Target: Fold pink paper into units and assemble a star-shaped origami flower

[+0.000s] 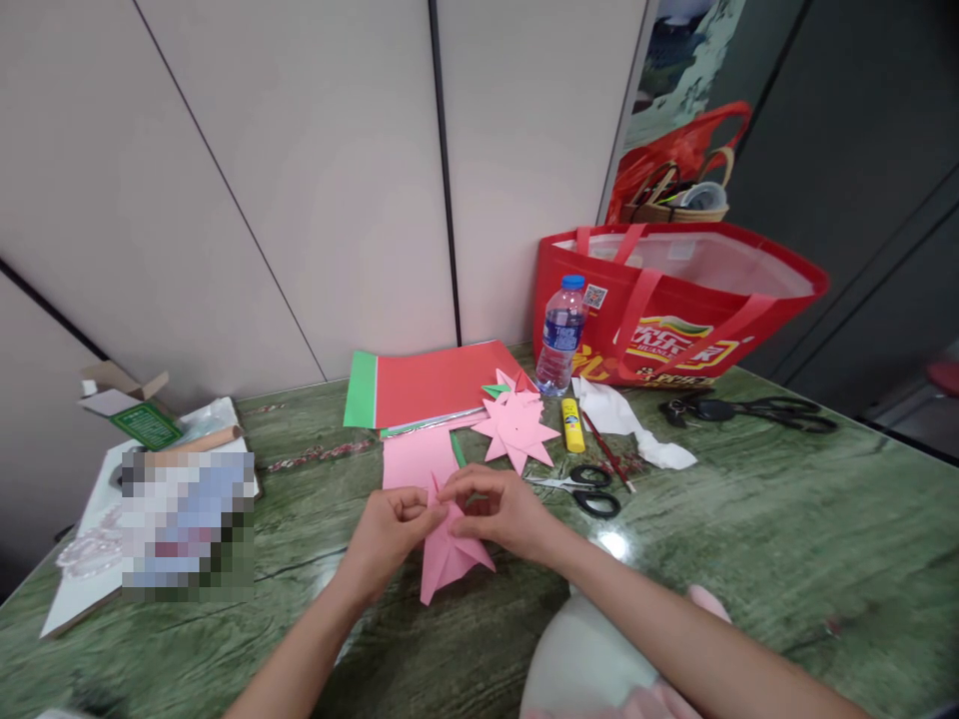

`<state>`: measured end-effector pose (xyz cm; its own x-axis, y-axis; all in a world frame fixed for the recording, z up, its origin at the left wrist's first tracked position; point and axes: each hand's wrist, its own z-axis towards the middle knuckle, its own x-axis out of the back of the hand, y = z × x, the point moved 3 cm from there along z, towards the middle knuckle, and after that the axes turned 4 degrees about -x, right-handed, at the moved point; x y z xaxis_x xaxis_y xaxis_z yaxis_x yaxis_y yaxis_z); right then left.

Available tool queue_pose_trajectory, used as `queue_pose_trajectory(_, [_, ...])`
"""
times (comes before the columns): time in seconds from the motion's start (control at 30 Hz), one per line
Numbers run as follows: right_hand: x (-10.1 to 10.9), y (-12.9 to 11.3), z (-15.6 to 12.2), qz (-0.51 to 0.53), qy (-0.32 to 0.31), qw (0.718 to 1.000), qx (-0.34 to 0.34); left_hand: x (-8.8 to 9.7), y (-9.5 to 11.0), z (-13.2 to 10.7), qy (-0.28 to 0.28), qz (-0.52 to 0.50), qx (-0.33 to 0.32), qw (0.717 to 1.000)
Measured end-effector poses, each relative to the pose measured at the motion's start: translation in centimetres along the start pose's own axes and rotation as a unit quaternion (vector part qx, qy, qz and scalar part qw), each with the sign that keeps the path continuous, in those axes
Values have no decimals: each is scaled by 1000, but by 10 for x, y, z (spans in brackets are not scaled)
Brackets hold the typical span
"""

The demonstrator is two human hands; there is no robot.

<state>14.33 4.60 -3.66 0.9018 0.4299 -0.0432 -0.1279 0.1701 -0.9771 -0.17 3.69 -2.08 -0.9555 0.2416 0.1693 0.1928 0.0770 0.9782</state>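
Pale wall panels (300,200) stand behind a green, marble-patterned surface (749,539), meeting its far edge. The work in hand is judged to be a folding or shaping step on a pink folded piece (448,564). The left hand (384,529) pinches the upper part of this piece between thumb and fingers; the right hand (503,514) grips it from the opposite side, fingers bent over the top. The piece lies between the two hands, its pointed flaps spreading below the fingertips toward the near side of the surface. Whether those flaps touch the surface cannot be determined. In this inspector's judgement, the next move calls for a firm pinch at the top and careful alignment of the folds, as thin paper may crease wrongly or tear.

Toward the far edge, just beyond the hands, lie a pink sheet (409,464) and a red sheet (442,384). A pink paper star (516,434) lies right of these. Scissors (591,497) rest nearer, right of the right hand.
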Motion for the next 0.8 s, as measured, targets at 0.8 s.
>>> queue_pose_trajectory(0.8, [2,1,2,28,50,996,-62,-11,9,-3,-65,63,-58,994])
